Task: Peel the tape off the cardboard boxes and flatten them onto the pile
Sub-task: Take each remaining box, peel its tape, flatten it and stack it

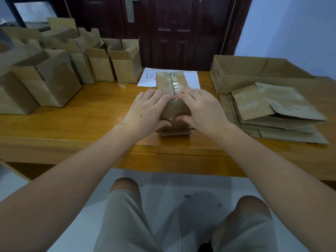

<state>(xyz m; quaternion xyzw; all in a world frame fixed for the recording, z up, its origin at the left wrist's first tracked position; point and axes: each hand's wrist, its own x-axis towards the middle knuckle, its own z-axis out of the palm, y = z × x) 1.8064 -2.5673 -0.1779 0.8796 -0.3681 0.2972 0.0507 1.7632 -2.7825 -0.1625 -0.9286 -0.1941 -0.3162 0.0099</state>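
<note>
While the taped box (172, 84) lies on its side at the middle of the wooden surface (91, 113), partly over a white sheet of paper (145, 79), the left hand (145, 110) and right hand (201, 110) clasp its near end, fingers curled over the top edge beside the clear tape (176, 84), thumbs on the end face. Open boxes (54, 70) stand at the left; the flattened pile (272, 113) lies at the right.

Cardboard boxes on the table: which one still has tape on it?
The box under both hands; clear tape runs along its seam. The others stand open.
</note>
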